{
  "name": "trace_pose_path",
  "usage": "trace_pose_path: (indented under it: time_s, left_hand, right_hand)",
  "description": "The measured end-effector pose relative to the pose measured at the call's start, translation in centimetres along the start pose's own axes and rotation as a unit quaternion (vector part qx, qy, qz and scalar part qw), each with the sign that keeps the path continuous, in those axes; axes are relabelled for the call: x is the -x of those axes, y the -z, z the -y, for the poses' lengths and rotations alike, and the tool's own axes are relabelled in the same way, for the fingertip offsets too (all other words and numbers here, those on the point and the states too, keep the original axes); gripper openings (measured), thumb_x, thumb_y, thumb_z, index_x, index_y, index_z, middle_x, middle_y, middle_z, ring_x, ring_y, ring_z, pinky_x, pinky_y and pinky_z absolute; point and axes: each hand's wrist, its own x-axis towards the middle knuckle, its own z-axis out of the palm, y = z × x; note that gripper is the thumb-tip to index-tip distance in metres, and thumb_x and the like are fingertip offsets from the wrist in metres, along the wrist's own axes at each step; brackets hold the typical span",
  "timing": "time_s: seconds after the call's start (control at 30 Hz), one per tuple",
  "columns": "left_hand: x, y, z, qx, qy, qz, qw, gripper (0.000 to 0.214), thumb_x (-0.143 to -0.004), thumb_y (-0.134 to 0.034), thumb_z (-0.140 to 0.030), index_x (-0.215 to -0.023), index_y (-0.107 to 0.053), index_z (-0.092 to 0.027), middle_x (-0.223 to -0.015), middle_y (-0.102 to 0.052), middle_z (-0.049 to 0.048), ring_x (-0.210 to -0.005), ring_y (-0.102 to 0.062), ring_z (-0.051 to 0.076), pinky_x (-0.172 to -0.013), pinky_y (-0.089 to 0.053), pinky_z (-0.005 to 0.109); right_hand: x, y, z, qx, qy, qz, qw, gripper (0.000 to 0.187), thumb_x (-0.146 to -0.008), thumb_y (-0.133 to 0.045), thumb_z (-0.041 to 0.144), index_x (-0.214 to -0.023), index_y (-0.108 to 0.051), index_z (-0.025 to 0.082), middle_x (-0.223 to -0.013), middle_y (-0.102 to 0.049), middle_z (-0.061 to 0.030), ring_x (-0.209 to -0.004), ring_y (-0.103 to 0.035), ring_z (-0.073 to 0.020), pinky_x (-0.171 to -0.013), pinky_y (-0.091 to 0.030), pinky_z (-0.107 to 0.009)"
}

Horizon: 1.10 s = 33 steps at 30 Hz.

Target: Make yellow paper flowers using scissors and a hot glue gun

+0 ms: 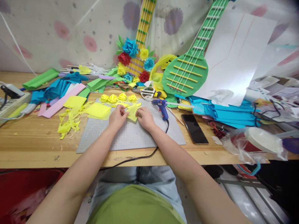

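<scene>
Both my hands meet over a grey cutting mat (130, 137) on a wooden table. My left hand (118, 116) and my right hand (145, 118) have their fingers closed, pinching a small folded piece of yellow paper (132, 112) between them. Just beyond lie several small yellow paper flowers (118, 98) in a row. A stack of yellow paper squares (98, 110) sits left of my left hand. A blue glue gun (163, 107) lies to the right of my right hand, its black cord running off the table's front edge.
Scissors (147, 92) lie behind the flowers. A black phone (194, 128) rests right of the mat. Yellow scraps (68, 123), blue, green and pink paper strips crowd the left. Two paper guitars (187, 70) lean on the back wall. A bagged tape roll (261, 141) sits at right.
</scene>
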Motion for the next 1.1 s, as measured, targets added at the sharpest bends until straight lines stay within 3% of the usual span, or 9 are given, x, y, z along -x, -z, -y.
trace_pose_path:
  time_s: [0.07,0.2,0.37,0.53,0.83,1.1]
  left_hand:
    - [0.0,0.0,0.0,-0.035,-0.017,-0.002,0.999,0.022,-0.074,-0.057,-0.028,-0.094,-0.049,-0.023,-0.076,-0.055,-0.0019,-0.069,-0.053,0.014,-0.067,-0.043,0.027]
    - [0.1,0.1,0.2,-0.096,-0.116,-0.022,0.988,0.015,-0.072,-0.058,-0.023,-0.087,-0.059,-0.021,-0.094,-0.051,0.0057,-0.093,-0.051,0.02,-0.083,-0.043,0.033]
    - [0.4,0.5,0.2,-0.136,-0.177,0.015,0.975,0.009,-0.069,-0.06,-0.021,-0.076,-0.065,-0.022,-0.093,-0.047,0.0062,-0.099,-0.047,0.023,-0.093,-0.038,0.039]
    - [0.6,0.9,0.2,-0.141,-0.181,0.051,0.972,0.006,-0.067,-0.062,-0.022,-0.069,-0.067,-0.022,-0.09,-0.048,0.0055,-0.098,-0.046,0.024,-0.092,-0.038,0.039]
    - [0.5,0.8,0.5,-0.142,-0.171,0.061,0.973,0.007,-0.067,-0.061,-0.023,-0.069,-0.067,-0.022,-0.09,-0.05,0.0059,-0.095,-0.047,0.023,-0.09,-0.039,0.038]
    - [0.4,0.8,0.4,-0.142,-0.153,0.079,0.975,0.009,-0.065,-0.059,-0.021,-0.068,-0.068,-0.021,-0.088,-0.052,0.0055,-0.095,-0.049,0.023,-0.088,-0.04,0.037]
  right_hand:
    - [0.0,0.1,0.0,-0.003,0.002,0.001,1.0,0.022,-0.071,-0.044,0.005,-0.073,-0.061,0.02,-0.092,-0.06,-0.0056,-0.094,-0.046,-0.0206,-0.082,-0.041,-0.033]
    - [0.2,0.3,0.0,-0.002,0.022,0.017,1.0,0.022,-0.069,-0.048,0.005,-0.077,-0.063,0.02,-0.096,-0.062,-0.005,-0.099,-0.045,-0.0215,-0.085,-0.04,-0.034]
    - [0.5,0.8,0.0,0.002,0.041,0.034,0.999,0.02,-0.071,-0.052,0.008,-0.08,-0.065,0.02,-0.098,-0.063,-0.0043,-0.098,-0.045,-0.0206,-0.086,-0.041,-0.033]
    - [0.6,1.1,0.0,-0.005,0.047,0.049,0.998,0.01,-0.074,-0.059,0.019,-0.08,-0.066,0.02,-0.094,-0.063,-0.0047,-0.097,-0.048,-0.0194,-0.086,-0.04,-0.033]
    - [0.3,0.9,-0.4,-0.052,0.03,0.068,0.996,0.005,-0.073,-0.064,0.021,-0.078,-0.067,0.02,-0.094,-0.059,-0.0035,-0.096,-0.049,-0.0173,-0.089,-0.038,-0.032]
    - [0.1,0.5,0.1,-0.04,-0.062,0.065,0.995,0.009,-0.075,-0.062,0.026,-0.073,-0.064,0.017,-0.092,-0.058,-0.0054,-0.091,-0.05,-0.0174,-0.087,-0.038,-0.033]
